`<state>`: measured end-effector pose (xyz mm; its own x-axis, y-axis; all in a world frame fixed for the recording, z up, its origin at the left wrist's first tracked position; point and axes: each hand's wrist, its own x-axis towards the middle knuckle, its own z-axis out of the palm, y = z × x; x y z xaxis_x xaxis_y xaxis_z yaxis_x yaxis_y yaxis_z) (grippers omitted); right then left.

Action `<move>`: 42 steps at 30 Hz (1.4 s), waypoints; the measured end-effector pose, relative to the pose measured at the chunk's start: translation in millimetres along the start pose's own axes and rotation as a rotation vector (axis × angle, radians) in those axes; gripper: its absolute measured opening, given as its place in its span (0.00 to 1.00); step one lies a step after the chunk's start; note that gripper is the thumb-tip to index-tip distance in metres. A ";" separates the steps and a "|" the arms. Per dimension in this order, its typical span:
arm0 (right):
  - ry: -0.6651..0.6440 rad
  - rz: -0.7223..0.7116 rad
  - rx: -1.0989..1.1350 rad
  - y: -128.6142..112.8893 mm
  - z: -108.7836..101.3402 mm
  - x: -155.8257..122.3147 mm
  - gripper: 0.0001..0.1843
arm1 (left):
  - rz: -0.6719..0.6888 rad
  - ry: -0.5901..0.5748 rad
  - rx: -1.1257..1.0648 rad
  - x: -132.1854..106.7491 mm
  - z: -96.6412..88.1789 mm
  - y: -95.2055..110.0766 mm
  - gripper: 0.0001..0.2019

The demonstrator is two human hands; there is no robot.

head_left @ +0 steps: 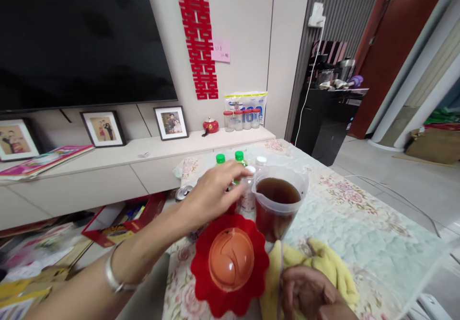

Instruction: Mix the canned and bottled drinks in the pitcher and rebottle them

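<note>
My left hand point(221, 186) reaches over the red scalloped bowl point(201, 281) toward a small clear bottle with a white cap point(250, 170). Its thumb and fingers are apart, with the fingertips close to the cap; I cannot tell whether they touch it. In the bowl is brownish-orange liquid point(232, 260). A clear plastic pitcher point(278, 214) of dark brown liquid stands right of the bottle. Low on the right, my right hand point(311, 291) is loosely curled with a hollow palm and nothing visible in it, beside a yellow cloth point(334, 267).
Behind my left hand stand green-capped bottles point(220, 159), another white-capped bottle point(261, 161) and a can point(183, 193). A floral cloth point(359, 224) covers the table. On the cabinet beyond are red-lidded jars point(237, 120), framed photos point(171, 122) and a red pot point(211, 126).
</note>
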<state>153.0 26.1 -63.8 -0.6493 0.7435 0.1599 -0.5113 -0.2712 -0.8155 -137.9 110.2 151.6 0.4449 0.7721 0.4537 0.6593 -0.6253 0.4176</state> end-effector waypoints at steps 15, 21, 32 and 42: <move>0.144 -0.226 -1.470 -23.8 73.2 38.6 0.11 | -0.383 0.002 0.052 -213.6 85.2 -6.9 0.14; -0.157 -0.200 -1.920 -9.3 77.1 76.6 0.13 | -0.442 0.101 -0.042 -218.3 92.8 -3.3 0.15; -0.147 -0.366 -1.720 -22.7 73.7 66.9 0.17 | -0.673 0.385 -0.431 -221.5 81.7 2.3 0.20; 0.252 -0.085 -0.583 -23.2 82.3 46.5 0.10 | -0.681 0.376 -1.529 -164.6 96.6 25.0 0.59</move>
<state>88.4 16.7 8.3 -0.4315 0.8878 0.1601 -0.1190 0.1198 -0.9856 -136.1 -21.6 11.3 0.0476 0.9972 -0.0585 -0.5786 0.0753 0.8121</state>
